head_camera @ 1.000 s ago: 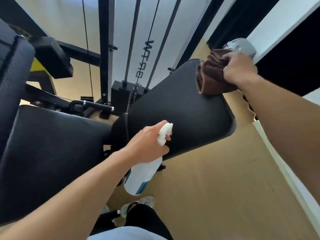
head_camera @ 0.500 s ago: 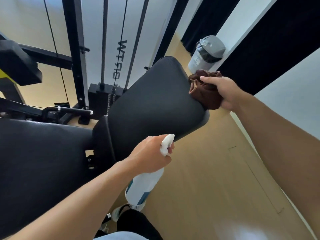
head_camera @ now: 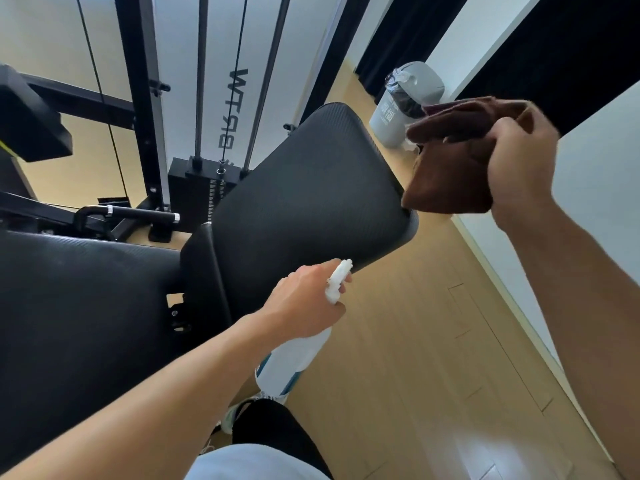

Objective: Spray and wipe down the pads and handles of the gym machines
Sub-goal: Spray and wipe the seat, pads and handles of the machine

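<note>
Now your right hand (head_camera: 519, 168) grips the cloth (head_camera: 450, 161) at the pad (head_camera: 304, 188) corner; your left hand (head_camera: 304, 303) grips the bottle (head_camera: 291, 362). Bin (head_camera: 405, 98) beyond, weight stack (head_camera: 194, 188) behind.

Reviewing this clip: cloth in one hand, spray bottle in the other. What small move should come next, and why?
Probably bring the right hand and its brown cloth back onto the black pad. The cloth hangs at the pad's corner, seemingly off its face, while the left hand holds the spray bottle low, not aimed.

Mirrored dark letters, roughly "BRTRW", run up the white panel (head_camera: 221, 81) behind the weight stack (head_camera: 199, 188). The grey bin (head_camera: 403, 109) carries print too small to read.
</note>
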Tool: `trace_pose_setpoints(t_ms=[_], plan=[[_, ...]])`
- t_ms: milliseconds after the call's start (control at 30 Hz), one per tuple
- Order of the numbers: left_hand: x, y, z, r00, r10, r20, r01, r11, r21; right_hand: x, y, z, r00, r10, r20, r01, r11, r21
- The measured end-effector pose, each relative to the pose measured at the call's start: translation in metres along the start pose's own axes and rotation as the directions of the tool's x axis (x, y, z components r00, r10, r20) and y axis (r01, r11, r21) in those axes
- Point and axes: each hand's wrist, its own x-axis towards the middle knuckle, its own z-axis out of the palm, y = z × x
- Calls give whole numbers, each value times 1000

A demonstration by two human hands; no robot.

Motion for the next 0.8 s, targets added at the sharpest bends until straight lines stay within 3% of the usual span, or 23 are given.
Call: trace_pose_setpoints(t_ms=[67, 100, 133, 167, 200, 233, 300, 467, 633, 800], plan=[[0, -8, -3, 999, -30, -37, 30, 1000, -2, -19, 10, 13, 938, -124, 324, 193, 963, -190], [-1, -12, -5, 998, -43, -54, 43, 999, 3, -28, 25, 24, 836, -134, 532, 378, 844, -381], [-1, -18, -7, 996, -50, -72, 51, 999, 8, -37, 44, 37, 717, -45, 695, 573, 605, -553], [-2, -25, -9, 995, -58, -87, 60, 998, 12, -47, 61, 50, 657, 74, 750, 696, 322, -642], [-3, -31, -12, 993, -70, -95, 72, 997, 12, -58, 72, 59, 625, 121, 771, 771, 63, -634], [-4, -38, -15, 992, -85, -94, 86, 996, 11, -64, 80, 67, 597, 130, 791, 802, -72, -593], [-7, -51, -21, 989, -116, -94, 118, 993, 14, -75, 84, 79, 527, 86, 846, 849, -106, -518], [-19, -81, -33, 969, -192, -157, 194, 981, -1, -102, 118, 122, 249, 148, 957, 967, -101, -236], [-44, -132, -38, 867, -406, -290, 406, 912, -63, -152, 157, 205, 111, 176, 978, 993, -56, -102], [-71, -165, -37, 768, -559, -311, 582, 813, -25, -188, 183, 262, -46, 263, 964, 998, -19, 53]])
